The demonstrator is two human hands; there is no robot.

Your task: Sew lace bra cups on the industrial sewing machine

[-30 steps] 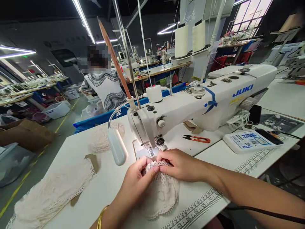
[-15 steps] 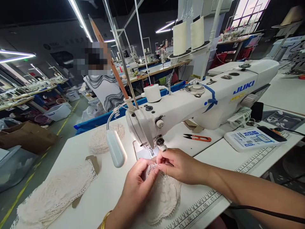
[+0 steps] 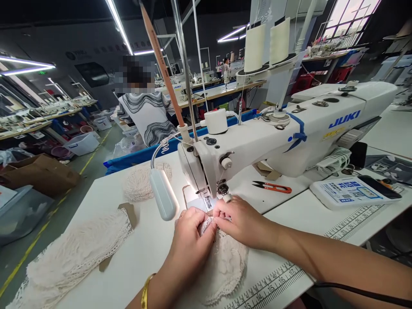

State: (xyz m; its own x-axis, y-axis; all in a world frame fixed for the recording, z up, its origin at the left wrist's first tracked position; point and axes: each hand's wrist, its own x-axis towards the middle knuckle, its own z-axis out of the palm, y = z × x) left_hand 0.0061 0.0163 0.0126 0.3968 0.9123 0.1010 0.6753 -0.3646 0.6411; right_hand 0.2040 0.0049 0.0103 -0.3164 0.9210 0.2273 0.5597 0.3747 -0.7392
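A cream lace piece (image 3: pixel 225 264) lies on the white sewing table (image 3: pixel 148 253) just in front of the needle of a white JUKI sewing machine (image 3: pixel 273 137). My left hand (image 3: pixel 189 240) is closed, pinching the lace's upper edge from the left. My right hand (image 3: pixel 243 221) is closed too, pinching the same edge from the right, its fingertips touching the left hand's. Both hands sit right below the presser foot (image 3: pixel 207 201). A gold bangle (image 3: pixel 145 292) circles my left wrist.
A stack of lace on cardboard (image 3: pixel 74 257) lies at the left, a smaller lace pile (image 3: pixel 141 182) behind the lamp (image 3: pixel 163 197). Red thread snips (image 3: pixel 272 186) and a control panel (image 3: pixel 349 192) lie at the right. Another person (image 3: pixel 144 111) sits beyond the table.
My hands have moved slightly toward the needle and closed tighter together on the lace edge. The view has shifted a little to the left and down.
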